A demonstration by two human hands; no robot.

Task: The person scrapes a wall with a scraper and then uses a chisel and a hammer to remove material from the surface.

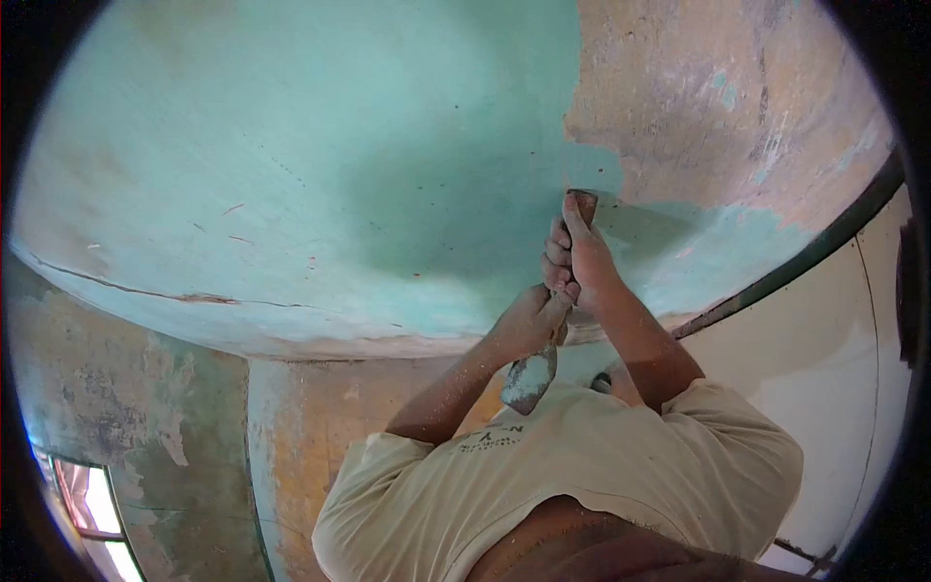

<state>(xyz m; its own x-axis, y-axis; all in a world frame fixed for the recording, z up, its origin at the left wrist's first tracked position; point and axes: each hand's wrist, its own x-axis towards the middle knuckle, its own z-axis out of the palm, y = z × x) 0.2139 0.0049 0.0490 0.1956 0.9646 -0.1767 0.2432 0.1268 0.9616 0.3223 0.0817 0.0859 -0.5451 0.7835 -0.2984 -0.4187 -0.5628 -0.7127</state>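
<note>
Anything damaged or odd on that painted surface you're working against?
Yes. The turquoise paint is stripped to bare plaster at the upper right, where both hands hold the scraper. A long crack runs along the lower left edge, with small chips nearby.

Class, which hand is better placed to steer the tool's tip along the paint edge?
Probably right: the right hand grips the tool just under its tip at the paint edge; the left hand holds lower down.
</note>
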